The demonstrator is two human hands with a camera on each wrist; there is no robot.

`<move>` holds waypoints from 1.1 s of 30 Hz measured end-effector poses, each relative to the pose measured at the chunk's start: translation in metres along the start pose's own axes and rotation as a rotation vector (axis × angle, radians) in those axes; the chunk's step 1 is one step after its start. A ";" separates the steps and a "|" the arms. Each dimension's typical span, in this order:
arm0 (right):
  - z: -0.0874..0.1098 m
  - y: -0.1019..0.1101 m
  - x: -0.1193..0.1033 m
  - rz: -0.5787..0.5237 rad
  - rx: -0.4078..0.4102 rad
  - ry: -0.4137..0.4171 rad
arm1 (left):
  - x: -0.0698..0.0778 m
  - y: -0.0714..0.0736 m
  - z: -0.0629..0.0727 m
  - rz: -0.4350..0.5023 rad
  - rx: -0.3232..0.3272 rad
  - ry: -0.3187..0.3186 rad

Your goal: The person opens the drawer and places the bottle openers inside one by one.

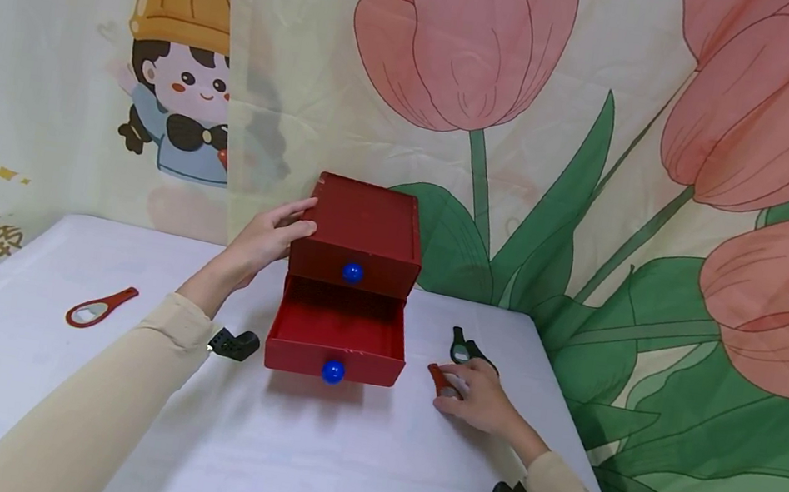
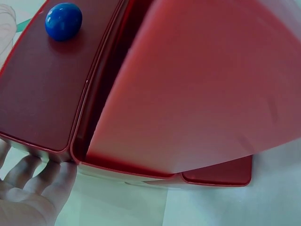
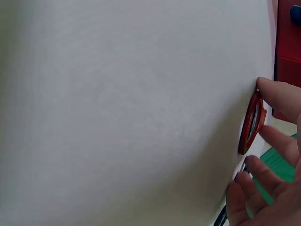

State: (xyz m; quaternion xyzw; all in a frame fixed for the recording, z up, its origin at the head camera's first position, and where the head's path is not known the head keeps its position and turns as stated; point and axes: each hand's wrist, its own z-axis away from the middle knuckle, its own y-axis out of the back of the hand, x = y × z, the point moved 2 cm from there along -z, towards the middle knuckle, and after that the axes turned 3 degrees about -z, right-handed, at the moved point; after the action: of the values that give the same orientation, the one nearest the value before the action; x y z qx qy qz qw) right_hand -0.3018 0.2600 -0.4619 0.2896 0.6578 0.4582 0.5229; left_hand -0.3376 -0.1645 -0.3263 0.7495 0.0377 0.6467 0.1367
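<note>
A dark red two-drawer box (image 1: 368, 217) with blue knobs stands at the middle of the table; its lower drawer (image 1: 341, 327) is pulled out and the upper one is closed. My left hand (image 1: 267, 236) rests on the box's left side near the top, and its fingers touch the side wall in the left wrist view. To the right of the box, my right hand (image 1: 479, 397) pinches a small red magnifying glass (image 3: 252, 123) by its rim between thumb and index finger, low at the table. Black magnifying glasses (image 1: 459, 344) lie just beyond that hand, partly covered.
Another red magnifying glass (image 1: 101, 307) lies at the left on the white-covered table (image 1: 302, 468). Black camera mounts (image 1: 234, 345) sit at both wrists. A printed cloth with tulips (image 1: 469, 38) hangs behind the table and along its right side.
</note>
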 end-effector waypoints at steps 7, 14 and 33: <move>-0.003 0.007 -0.009 -0.045 -0.103 0.130 | 0.001 0.000 0.001 -0.004 0.000 0.002; -0.007 0.012 -0.017 -0.058 -0.184 0.204 | 0.000 0.000 0.002 -0.001 -0.001 0.000; -0.002 0.031 -0.015 -0.079 -0.220 0.271 | 0.000 -0.001 0.000 -0.007 0.004 0.013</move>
State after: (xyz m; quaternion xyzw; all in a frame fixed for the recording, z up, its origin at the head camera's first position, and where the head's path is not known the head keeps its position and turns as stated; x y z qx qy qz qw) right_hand -0.3028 0.2592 -0.4279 0.1402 0.6789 0.5415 0.4756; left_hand -0.3375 -0.1634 -0.3262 0.7452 0.0423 0.6512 0.1371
